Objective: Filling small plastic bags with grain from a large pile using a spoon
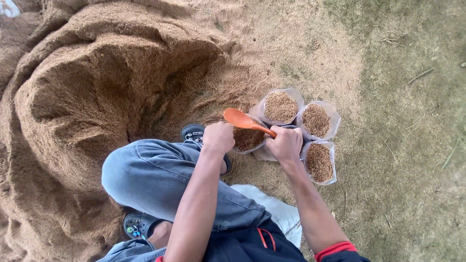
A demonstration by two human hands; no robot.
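The right hand [285,143] is closed around the handle of an orange plastic scoop [241,119], whose perforated bowl points left and hovers just above a clear plastic bag partly filled with brown fibrous material [248,139]. The left hand [218,136] is curled into a fist at the near edge of that bag, seemingly pinching its rim, though the fingertips are hidden. Three more clear plastic bags filled with the same brown material stand close together on the ground: one behind [280,106], one to its right [316,120], and one nearest the right wrist [319,162]. A large heap of brown sawdust-like fibre [92,92] rises to the left. The person squats in blue jeans [155,177] and dark clogs [192,132], with a white sack [276,208] lying beneath the arms
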